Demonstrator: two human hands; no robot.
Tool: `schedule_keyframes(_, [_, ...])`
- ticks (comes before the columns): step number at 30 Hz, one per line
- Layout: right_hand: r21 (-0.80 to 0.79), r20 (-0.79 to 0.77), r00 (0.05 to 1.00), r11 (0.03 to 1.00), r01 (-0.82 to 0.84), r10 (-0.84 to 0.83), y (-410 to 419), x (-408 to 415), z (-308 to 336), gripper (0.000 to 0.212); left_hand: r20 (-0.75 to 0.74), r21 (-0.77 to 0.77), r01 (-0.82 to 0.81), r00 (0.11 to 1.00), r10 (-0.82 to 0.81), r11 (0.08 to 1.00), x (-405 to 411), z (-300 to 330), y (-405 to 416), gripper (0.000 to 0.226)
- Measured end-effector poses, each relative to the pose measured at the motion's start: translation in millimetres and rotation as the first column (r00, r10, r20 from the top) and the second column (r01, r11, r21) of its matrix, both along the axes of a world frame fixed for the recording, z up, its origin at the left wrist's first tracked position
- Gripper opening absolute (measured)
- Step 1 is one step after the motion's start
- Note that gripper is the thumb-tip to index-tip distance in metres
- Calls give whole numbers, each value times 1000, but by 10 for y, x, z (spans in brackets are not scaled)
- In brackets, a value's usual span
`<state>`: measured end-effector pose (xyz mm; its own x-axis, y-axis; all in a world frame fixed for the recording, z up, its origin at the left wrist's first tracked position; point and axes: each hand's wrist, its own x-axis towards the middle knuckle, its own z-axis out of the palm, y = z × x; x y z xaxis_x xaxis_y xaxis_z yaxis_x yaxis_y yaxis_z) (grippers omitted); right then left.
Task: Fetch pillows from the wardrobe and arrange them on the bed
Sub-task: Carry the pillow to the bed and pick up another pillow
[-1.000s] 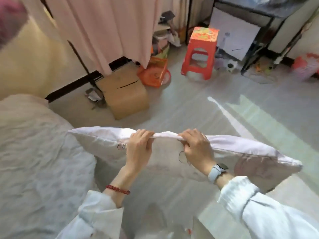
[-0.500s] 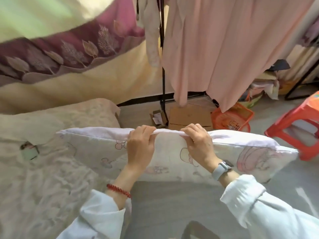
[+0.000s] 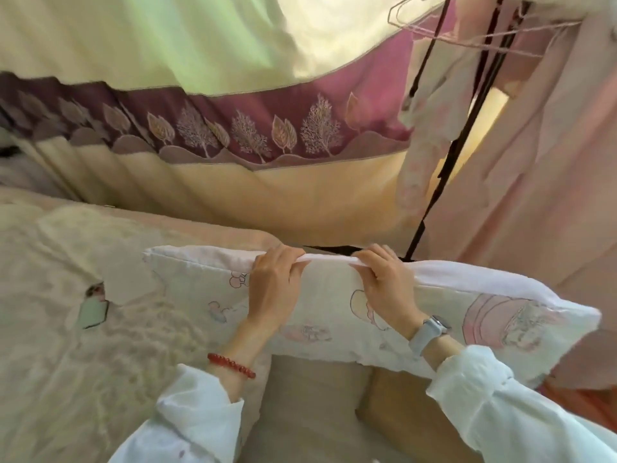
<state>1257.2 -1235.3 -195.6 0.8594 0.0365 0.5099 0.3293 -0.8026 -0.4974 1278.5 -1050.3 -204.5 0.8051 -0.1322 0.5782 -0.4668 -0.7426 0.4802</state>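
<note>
- Spreading across the left, the bed (image 3: 66,329) wears a rumpled, cream, crinkle-textured cover; a small pale green patch (image 3: 93,309) shows on it.
- Left hand (image 3: 273,292), red bead bracelet (image 3: 232,365) at the wrist, is closed over the top seam of the cartoon-print pillow (image 3: 334,315).
- Right hand (image 3: 387,289), grey smartwatch (image 3: 429,332) on the wrist, pinches the same seam; the soft, plump rectangle hangs in the air, its left end over the bed's edge.
- Risk: gripped only mid-seam, its right end could sag and brush the pink hanging garments (image 3: 534,178) beside it.
</note>
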Motion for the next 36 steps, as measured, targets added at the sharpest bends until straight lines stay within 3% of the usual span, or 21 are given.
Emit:
schedule_keyframes(5, [19, 24, 991, 991, -134, 134, 313, 1399, -14, 27, 26, 13, -127, 992, 127, 992, 1159, -48, 329, 32])
schedule_keyframes(11, [31, -20, 964, 964, -265, 266, 1091, 3102, 40, 13, 54, -24, -257, 965, 258, 966, 2611, 8, 1067, 28])
schedule_keyframes(19, [69, -38, 874, 874, -481, 484, 2192, 4904, 214, 14, 54, -111, -518, 849, 526, 848, 4047, 172, 1943, 30])
schedule_keyframes(23, [63, -21, 776, 776, -628, 630, 2810, 5736, 230, 10, 103, -118, -650, 744, 660, 751, 4645, 175, 2432, 30])
schedule_keyframes(28, [78, 7, 617, 614, -785, 787, 3530, 6658, 167, 13, 129, -133, -816, 549, 826, 563, 5320, 42, 2946, 26])
schedule_keyframes(33, [93, -33, 457, 458, -884, 889, 4200, 7186, 86, 16, 99, -187, -918, 337, 936, 350, 5712, -76, 3381, 24])
schedule_keyframes(36, [117, -62, 355, 360, -926, 933, 4574, 7378, -1, 20, 108, -166, -947, 258, 960, 273, 5794, -153, 3648, 24])
